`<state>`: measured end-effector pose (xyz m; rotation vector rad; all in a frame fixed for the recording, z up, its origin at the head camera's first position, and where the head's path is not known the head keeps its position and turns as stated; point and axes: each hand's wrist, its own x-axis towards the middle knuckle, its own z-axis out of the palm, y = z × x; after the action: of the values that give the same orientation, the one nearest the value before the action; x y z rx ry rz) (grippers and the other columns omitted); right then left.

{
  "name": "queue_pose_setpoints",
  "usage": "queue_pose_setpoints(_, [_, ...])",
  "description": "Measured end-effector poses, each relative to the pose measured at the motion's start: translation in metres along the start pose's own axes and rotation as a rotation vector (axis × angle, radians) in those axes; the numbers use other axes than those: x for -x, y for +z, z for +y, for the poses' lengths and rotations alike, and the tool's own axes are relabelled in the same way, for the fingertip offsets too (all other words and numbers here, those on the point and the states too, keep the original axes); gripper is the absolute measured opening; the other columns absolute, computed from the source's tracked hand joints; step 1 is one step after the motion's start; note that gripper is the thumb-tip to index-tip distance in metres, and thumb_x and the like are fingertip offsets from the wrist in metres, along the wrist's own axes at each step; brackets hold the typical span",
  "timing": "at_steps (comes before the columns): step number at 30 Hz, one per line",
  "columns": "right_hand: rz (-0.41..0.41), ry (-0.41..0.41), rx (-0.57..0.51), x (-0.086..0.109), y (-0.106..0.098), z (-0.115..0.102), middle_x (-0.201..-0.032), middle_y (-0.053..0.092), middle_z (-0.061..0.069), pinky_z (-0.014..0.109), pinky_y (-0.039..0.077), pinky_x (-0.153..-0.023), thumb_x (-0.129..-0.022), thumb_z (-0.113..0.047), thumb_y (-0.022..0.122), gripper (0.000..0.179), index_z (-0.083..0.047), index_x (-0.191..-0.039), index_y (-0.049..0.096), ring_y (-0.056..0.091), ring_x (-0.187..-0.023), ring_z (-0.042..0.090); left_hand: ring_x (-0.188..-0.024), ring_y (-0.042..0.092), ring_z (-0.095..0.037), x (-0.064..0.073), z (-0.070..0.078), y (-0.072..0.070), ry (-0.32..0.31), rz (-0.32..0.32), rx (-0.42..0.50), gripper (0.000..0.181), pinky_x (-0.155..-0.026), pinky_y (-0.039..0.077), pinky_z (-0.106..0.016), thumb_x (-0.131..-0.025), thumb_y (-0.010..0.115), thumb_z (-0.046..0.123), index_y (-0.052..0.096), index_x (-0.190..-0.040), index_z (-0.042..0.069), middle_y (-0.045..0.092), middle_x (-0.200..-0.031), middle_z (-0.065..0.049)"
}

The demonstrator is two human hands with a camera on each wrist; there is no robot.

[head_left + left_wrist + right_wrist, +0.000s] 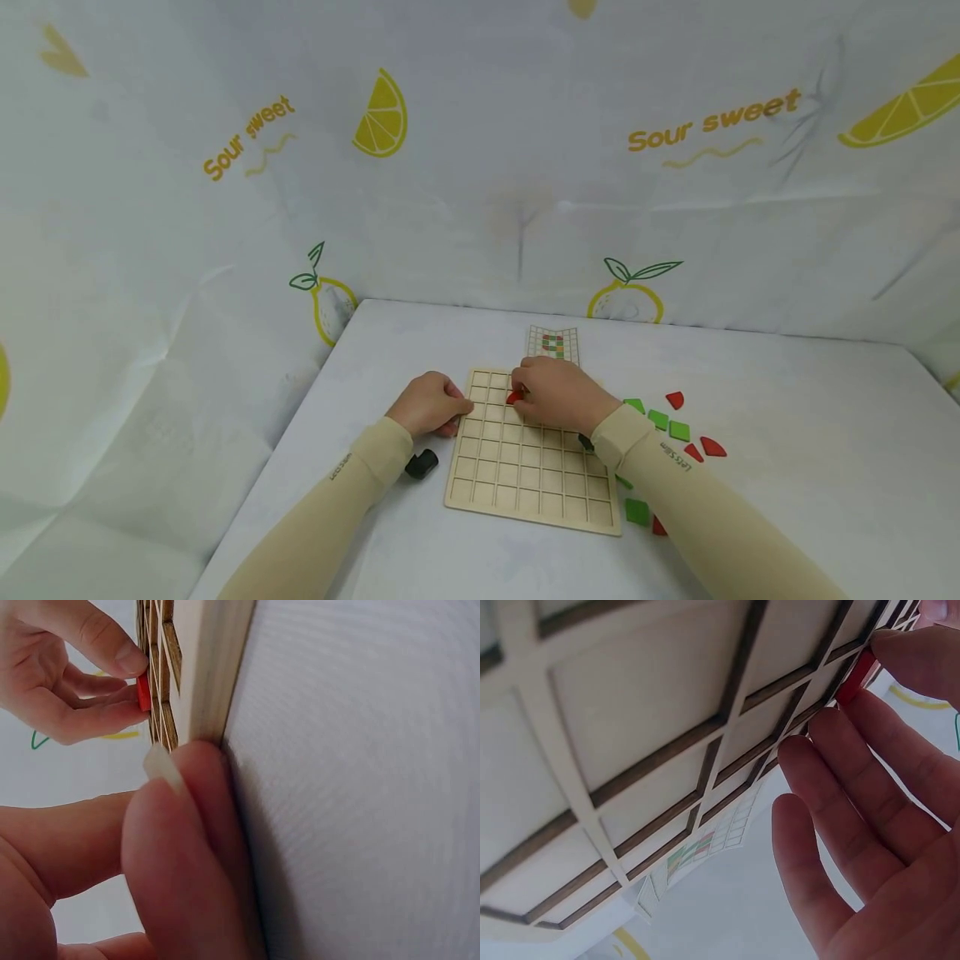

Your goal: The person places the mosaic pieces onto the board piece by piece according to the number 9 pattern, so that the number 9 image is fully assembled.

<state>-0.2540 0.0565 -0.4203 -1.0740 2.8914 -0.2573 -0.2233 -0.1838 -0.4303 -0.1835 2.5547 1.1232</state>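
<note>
1. Left hand [431,404]: thumb and finger pinching the wooden board [517,479] at its left edge, toward the far end.
2. Right hand [558,392]: thumb and fingertips clamped on a red piece [514,397], over the far part of the board's grid. Touching the wood or just above it, can't tell from here.
3. Hands are apart, both at the board, which lies flat on the tabletop [840,458].
4. Pattern card [553,343] just behind the board, red and green blocks printed on it.
5. Green squares [679,431] and loose red pieces [713,447] scattered right of the board, some near the right sleeve [727,508].
</note>
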Motion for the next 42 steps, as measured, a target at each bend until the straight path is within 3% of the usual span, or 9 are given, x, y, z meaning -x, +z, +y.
queue_pose_setpoints(21, [-0.004, 0.005, -0.02, 0.008, -0.004, 0.002, -0.092, 0.066, -0.006, 0.029, 0.054, -0.07, -0.097, -0.026, 0.08, 0.01, -0.016, -0.1, 0.077, 0.056, -0.076, 0.007, -0.059, 0.069, -0.013, -0.002, 0.001, 0.003, 0.012, -0.006, -0.012, 0.02, -0.06, 0.055, -0.025, -0.099, 0.08, 0.029, 0.071, -0.095, 0.011, 0.074, -0.074, -0.004])
queue_pose_setpoints(27, [-0.031, 0.025, -0.065, 0.018, -0.012, 0.008, -0.108, 0.074, -0.003, 0.035, 0.06, -0.085, -0.1, -0.028, 0.076, 0.02, -0.015, -0.115, 0.078, 0.066, -0.09, 0.011, -0.06, 0.069, -0.012, -0.001, -0.003, 0.001, 0.016, -0.002, -0.018, 0.02, -0.062, 0.055, -0.025, -0.098, 0.081, 0.028, 0.072, -0.096, 0.011, 0.073, -0.073, -0.003])
queue_pose_setpoints(31, [-0.03, 0.091, -0.085, 0.043, -0.022, 0.02, -0.118, 0.076, -0.001, 0.042, 0.06, -0.097, -0.1, -0.03, 0.075, 0.026, -0.013, -0.12, 0.078, 0.071, -0.106, 0.018, -0.06, 0.068, -0.013, 0.0, -0.006, 0.0, 0.016, 0.0, -0.019, 0.019, -0.061, 0.054, -0.026, -0.098, 0.081, 0.027, 0.072, -0.096, 0.011, 0.073, -0.073, -0.004])
queue_pose_setpoints(37, [0.007, 0.253, -0.146, 0.107, -0.033, 0.051, -0.125, 0.076, 0.002, 0.049, 0.058, -0.105, -0.101, -0.033, 0.077, 0.031, -0.012, -0.124, 0.078, 0.07, -0.121, 0.027, -0.062, 0.067, -0.015, -0.001, -0.011, -0.001, 0.019, -0.003, -0.051, 0.021, -0.062, 0.053, -0.027, -0.098, 0.08, 0.029, 0.07, -0.098, 0.011, 0.073, -0.073, -0.005])
queue_pose_setpoints(38, [0.008, 0.286, -0.168, 0.119, -0.035, 0.057, -0.127, 0.075, 0.004, 0.049, 0.058, -0.104, -0.101, -0.033, 0.078, 0.032, -0.012, -0.125, 0.077, 0.072, -0.113, 0.025, -0.062, 0.067, -0.015, -0.002, -0.011, 0.0, 0.017, -0.007, -0.053, 0.022, -0.062, 0.053, -0.028, -0.098, 0.08, 0.03, 0.07, -0.099, 0.01, 0.073, -0.074, -0.005])
queue_pose_setpoints(42, [0.024, 0.363, -0.204, 0.16, -0.041, 0.078, -0.126, 0.076, 0.006, 0.051, 0.059, -0.101, -0.099, -0.031, 0.079, 0.033, -0.01, -0.125, 0.077, 0.072, -0.109, 0.026, -0.065, 0.069, -0.017, -0.006, -0.009, 0.006, 0.023, -0.021, -0.046, 0.023, -0.064, 0.054, -0.029, -0.097, 0.08, 0.03, 0.07, -0.1, 0.01, 0.074, -0.077, -0.006])
